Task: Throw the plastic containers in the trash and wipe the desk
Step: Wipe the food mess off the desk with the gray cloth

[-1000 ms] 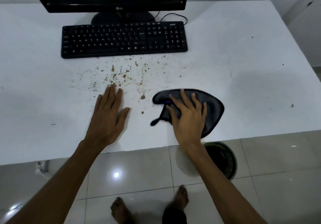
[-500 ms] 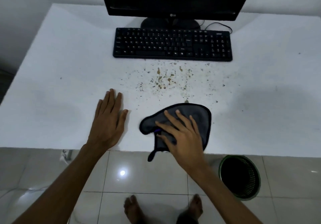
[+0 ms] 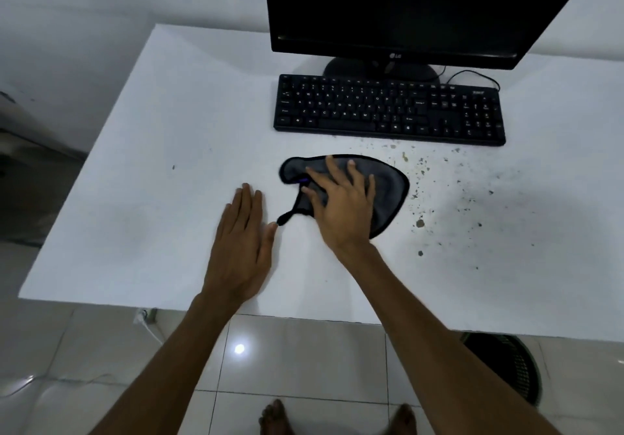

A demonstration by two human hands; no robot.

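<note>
A dark grey cloth [image 3: 388, 184] with a black edge lies on the white desk [image 3: 141, 198] just in front of the keyboard. My right hand [image 3: 341, 205] presses flat on the cloth with spread fingers. My left hand [image 3: 241, 248] rests flat on the bare desk to the cloth's left, fingers straight, its thumb close to the cloth's black loop. Brown crumbs [image 3: 422, 184] are scattered to the right of the cloth. A dark mesh trash bin [image 3: 510, 367] stands on the floor under the desk's front right. No plastic containers are in view.
A black keyboard [image 3: 388, 110] sits behind the cloth, with a black monitor [image 3: 405, 5] behind it. The desk's front edge runs just below my left wrist. A white cable and plug [image 3: 143, 316] lie on the tiled floor. My bare feet [image 3: 337, 417] show at the bottom.
My right hand has pushed the cloth away from the front edge toward the keyboard, over the crumb patch's left part. My left hand stays flat on the desk. The view has shifted left.
</note>
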